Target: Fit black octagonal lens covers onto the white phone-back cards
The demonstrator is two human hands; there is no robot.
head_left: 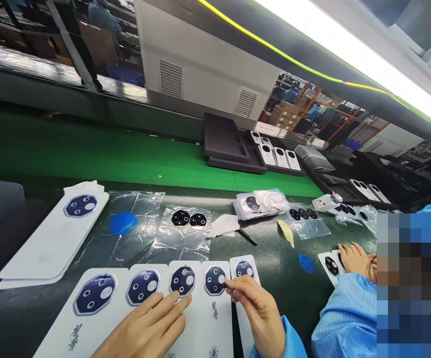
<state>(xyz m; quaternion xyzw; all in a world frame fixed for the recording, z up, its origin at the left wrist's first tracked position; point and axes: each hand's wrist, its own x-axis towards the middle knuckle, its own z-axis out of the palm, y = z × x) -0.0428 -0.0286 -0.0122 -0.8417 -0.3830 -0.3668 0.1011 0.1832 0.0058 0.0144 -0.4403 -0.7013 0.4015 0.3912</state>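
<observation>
Several white phone back panels (124,315) lie side by side in a row in front of me. Each carries a dark blue octagonal camera plate (95,294) near its upper end, and some show black lettering lower down. My left hand (148,325) rests flat across the middle panels with its fingers stretched out, the tips at the lower edge of one camera plate (182,280). Thumb and forefinger of my right hand (256,308) are pinched at the right edge of another camera plate (214,280). Whatever lies between those fingertips is too small to make out.
A stack of white panels (47,238) lies at the left. Beyond the row are clear plastic sheets (141,248), a blue disc (123,223), a white cloth (225,225) and a black stick (248,236). Black trays (225,136) stand behind. A co-worker's hand (357,259) works at the right.
</observation>
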